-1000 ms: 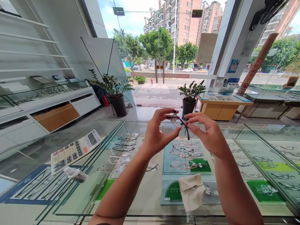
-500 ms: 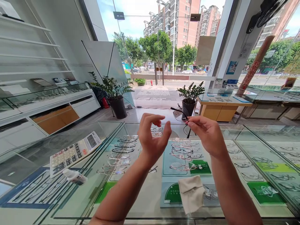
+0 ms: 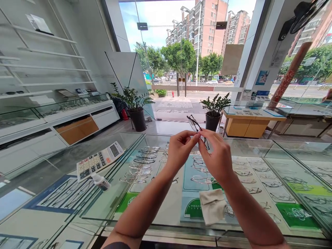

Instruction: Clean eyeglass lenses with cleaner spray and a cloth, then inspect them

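A pair of dark-framed eyeglasses (image 3: pixel 193 123) is held up above the glass display counter (image 3: pixel 153 226), turned so that one lens points up. My left hand (image 3: pixel 181 147) pinches it near the middle, fingertips closed and almost touching those of the other hand. My right hand (image 3: pixel 217 155) grips the same glasses with thumb and fingers from the right side. The fingers hide part of the frame. A beige cleaning cloth (image 3: pixel 212 207) lies on the glass top below my right hand.
A calculator (image 3: pixel 100 160) and a small white bottle (image 3: pixel 100 182) stand on the counter at the left. Rows of eyeglasses (image 3: pixel 144 160) lie under the glass. Beyond the counter are potted plants (image 3: pixel 138 119) and a wooden cabinet (image 3: pixel 241 127).
My left hand, open and apart before, has moved right and closed on the eyeglasses. The right hand has shifted left with the glasses and turned them. The view has swung slightly left.
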A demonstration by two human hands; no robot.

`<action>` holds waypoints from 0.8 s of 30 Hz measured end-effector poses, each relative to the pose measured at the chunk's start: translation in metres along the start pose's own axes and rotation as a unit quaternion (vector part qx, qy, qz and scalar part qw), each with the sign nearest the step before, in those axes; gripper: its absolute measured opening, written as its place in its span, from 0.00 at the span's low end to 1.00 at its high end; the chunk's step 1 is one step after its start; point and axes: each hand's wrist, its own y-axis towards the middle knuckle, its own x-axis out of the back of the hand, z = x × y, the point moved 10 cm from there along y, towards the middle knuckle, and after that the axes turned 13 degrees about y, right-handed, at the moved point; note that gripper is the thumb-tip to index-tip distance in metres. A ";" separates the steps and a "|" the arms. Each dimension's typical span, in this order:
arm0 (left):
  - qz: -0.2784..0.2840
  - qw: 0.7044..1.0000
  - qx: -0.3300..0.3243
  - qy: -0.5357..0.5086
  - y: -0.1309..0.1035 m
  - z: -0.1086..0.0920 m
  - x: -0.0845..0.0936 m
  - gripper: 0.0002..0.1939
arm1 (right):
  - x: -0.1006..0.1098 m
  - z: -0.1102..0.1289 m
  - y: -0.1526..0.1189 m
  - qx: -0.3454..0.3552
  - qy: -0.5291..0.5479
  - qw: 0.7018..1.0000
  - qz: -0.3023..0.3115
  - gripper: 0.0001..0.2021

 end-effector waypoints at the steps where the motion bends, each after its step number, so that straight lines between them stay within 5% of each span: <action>1: -0.007 1.000 0.005 0.002 -0.001 0.001 0.006 0.19 | -0.004 0.003 -0.001 -0.004 0.006 1.000 0.019 0.13; 5: 0.025 0.996 0.004 0.089 0.001 0.003 0.035 0.18 | -0.014 0.007 -0.010 -0.060 0.041 0.992 0.102 0.15; 10: 0.220 0.923 -0.003 0.317 0.009 0.028 0.055 0.16 | 0.005 -0.017 -0.051 -0.144 0.045 0.980 0.131 0.13; 16: 0.331 0.775 -0.034 0.537 -0.006 0.099 0.061 0.11 | 0.049 -0.082 -0.156 -0.249 0.014 0.958 0.143 0.13; 24: 0.354 0.715 -0.026 0.602 -0.041 0.162 0.050 0.09 | 0.119 -0.146 -0.282 -0.378 -0.027 0.924 0.054 0.15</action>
